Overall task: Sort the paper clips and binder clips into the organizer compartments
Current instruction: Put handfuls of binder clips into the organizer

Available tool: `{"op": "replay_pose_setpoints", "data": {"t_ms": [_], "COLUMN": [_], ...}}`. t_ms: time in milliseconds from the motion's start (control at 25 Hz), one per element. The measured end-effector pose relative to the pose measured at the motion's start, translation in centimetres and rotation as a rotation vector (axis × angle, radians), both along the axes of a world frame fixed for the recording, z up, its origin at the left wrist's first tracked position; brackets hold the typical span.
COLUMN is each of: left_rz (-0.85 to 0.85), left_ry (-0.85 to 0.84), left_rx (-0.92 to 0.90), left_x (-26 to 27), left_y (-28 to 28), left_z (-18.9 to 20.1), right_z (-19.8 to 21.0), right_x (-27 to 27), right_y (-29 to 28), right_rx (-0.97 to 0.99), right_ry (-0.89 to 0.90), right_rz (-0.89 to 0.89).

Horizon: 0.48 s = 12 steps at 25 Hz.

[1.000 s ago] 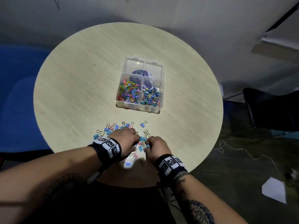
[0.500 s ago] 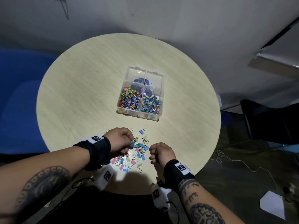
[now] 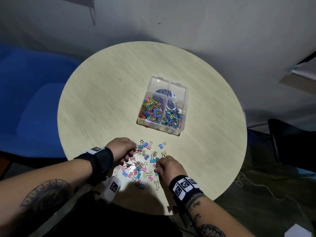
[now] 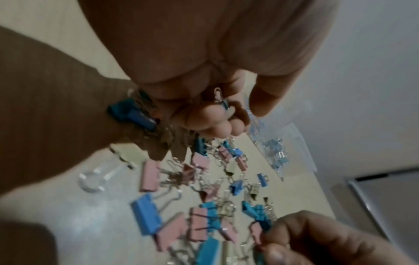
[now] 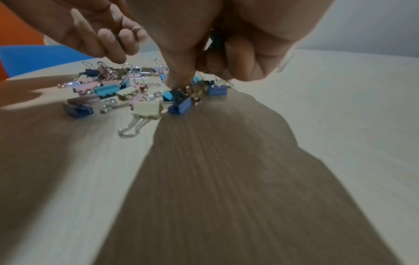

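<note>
Since half a second earlier both hands had shifted only slightly over the loose pile, the right hand [image 3: 168, 167] reaching back in at its right edge while the left hand [image 3: 122, 150] stayed at the pile's upper left.

Nearest the person, the binder clips [image 3: 142, 166] lay scattered on the round table [image 3: 95, 103] between the two wrists, in pink, blue and cream, several with their wire handles interlocked. The right hand's thumb and fingers were curled down and pinching at a clip in the pile, and the right wrist view showed something blue-green already tucked inside its curled fingers. The left hand was curled too; the left wrist view showed a small blue clip [image 4: 223, 103] held in its fingers and another blue one [image 4: 132, 114] caught under the heel of the palm.

Further out, well apart from the pile, stood the clear organizer [image 3: 183, 117], with the paper clips [image 3: 151, 110] in its near left compartment and binder clips already sorted in its near right one. Its two far compartments seemed to hold no clips.

These clips were probably light, stiff and springy, with smooth painted bodies. Tangled handles could drag neighbours along, so pinching each across the flat body seemed the surest hold; gathered handfuls might spill.
</note>
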State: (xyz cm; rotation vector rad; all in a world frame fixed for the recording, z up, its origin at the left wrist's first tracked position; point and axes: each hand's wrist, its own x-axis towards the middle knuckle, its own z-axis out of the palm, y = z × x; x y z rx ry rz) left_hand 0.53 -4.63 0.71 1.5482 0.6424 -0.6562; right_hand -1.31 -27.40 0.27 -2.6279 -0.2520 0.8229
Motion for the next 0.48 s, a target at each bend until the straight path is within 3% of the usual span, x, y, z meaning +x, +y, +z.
{"op": "replay_pose_setpoints", "data": {"t_ms": [160,360,480], "left_rz": [-0.371,-0.834,-0.943], "left_ry": [-0.168,-0.296,-0.283], "left_rx": [0.420,0.689,0.735], "left_x": [-1.5,-1.0,-0.3], "left_y": [1.3,-0.3,-1.0], "left_z": [0.0,0.4,0.3], "right_z": [0.5,1.7,2.0], "right_x": [0.5,0.6,0.6], "right_y": [-0.5,-0.6,-0.5], "right_rx": [0.100,0.322,0.627], "right_ry": [0.038,0.075,0.215], "right_rz": [-0.056,-0.485,-0.813]}}
